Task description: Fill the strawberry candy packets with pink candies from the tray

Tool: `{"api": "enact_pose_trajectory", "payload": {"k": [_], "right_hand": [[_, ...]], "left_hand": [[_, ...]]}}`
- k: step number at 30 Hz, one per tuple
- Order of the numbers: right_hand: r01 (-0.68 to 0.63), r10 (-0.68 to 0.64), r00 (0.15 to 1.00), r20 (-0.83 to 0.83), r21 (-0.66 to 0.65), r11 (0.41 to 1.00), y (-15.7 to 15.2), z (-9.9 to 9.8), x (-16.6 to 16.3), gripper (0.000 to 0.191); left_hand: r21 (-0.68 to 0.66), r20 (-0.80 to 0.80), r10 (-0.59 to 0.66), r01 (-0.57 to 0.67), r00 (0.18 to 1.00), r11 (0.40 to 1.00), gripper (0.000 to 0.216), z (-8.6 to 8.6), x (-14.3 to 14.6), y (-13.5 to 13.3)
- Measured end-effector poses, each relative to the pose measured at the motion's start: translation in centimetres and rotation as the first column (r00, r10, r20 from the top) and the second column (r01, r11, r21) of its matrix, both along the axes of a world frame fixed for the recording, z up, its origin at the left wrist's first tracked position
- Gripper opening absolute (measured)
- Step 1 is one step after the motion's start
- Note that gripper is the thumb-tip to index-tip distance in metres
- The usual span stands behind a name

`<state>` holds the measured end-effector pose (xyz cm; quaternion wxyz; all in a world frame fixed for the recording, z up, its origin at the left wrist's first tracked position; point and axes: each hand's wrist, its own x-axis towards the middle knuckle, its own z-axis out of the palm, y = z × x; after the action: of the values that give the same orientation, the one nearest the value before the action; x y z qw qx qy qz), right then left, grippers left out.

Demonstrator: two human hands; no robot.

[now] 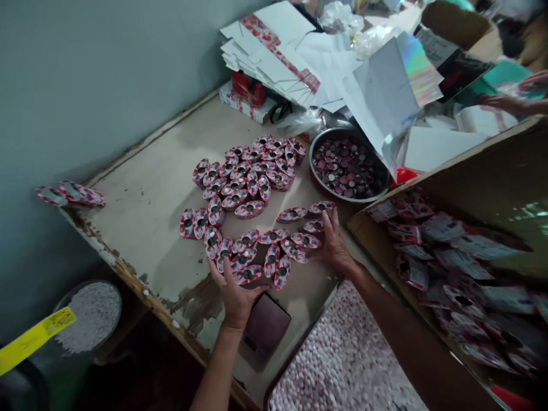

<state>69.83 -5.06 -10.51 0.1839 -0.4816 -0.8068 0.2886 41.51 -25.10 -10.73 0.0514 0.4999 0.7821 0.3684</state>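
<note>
Left hand (233, 291) open, fingers spread against the near edge of a cluster of red-patterned paper boats (257, 251) on the worn table (145, 211), right hand (334, 242) open, cupping the cluster's right side, steel bowl (349, 168) beyond, cardboard box (462, 257) to the right

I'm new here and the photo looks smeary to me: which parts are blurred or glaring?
Head view: sharpest around the left hand and right hand on the red packets; toward its right edge the cardboard box and its contents smear and stretch; the holographic sheet shows rainbow glare; lower left is dim.
</note>
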Motion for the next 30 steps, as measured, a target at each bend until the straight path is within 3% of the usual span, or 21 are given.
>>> {"api": "enact_pose_trajectory", "payload": {"k": [6, 9, 13, 20, 30], "right_hand": [[-0.209, 0.207, 0.978, -0.026, -0.089, 0.974, 0.4, 0.1, -4.0, 0.143], [-0.153, 0.149, 0.986, -0.070, -0.057, 0.987, 0.4, -0.9, -5.9, 0.141], [-0.065, 0.063, 0.993, -0.102, -0.020, 0.998, 1.8, -2.1, -8.3, 0.124], [0.007, 0.004, 0.994, -0.107, 0.099, 0.995, 4.9, -2.5, -11.1, 0.119], [0.039, -0.013, 0.991, -0.137, 0.186, 0.982, 10.7, -3.0, -14.8, 0.122]], "left_hand": [[0.028, 0.024, 0.070, -0.070, 0.997, 0.997, 0.137, -0.8, 1.2, 1.6], [0.079, 0.064, 0.059, -0.064, 0.996, 0.995, 0.125, -1.3, 0.3, 3.2], [0.117, 0.098, -0.033, 0.022, 0.995, 0.993, 0.116, -1.4, -2.4, 6.2], [0.143, 0.063, -0.117, 0.107, 0.991, 0.984, 0.104, -1.7, -7.2, 11.4], [0.155, 0.081, -0.138, 0.125, 0.987, 0.980, 0.112, -0.5, -11.0, 20.0]]}}
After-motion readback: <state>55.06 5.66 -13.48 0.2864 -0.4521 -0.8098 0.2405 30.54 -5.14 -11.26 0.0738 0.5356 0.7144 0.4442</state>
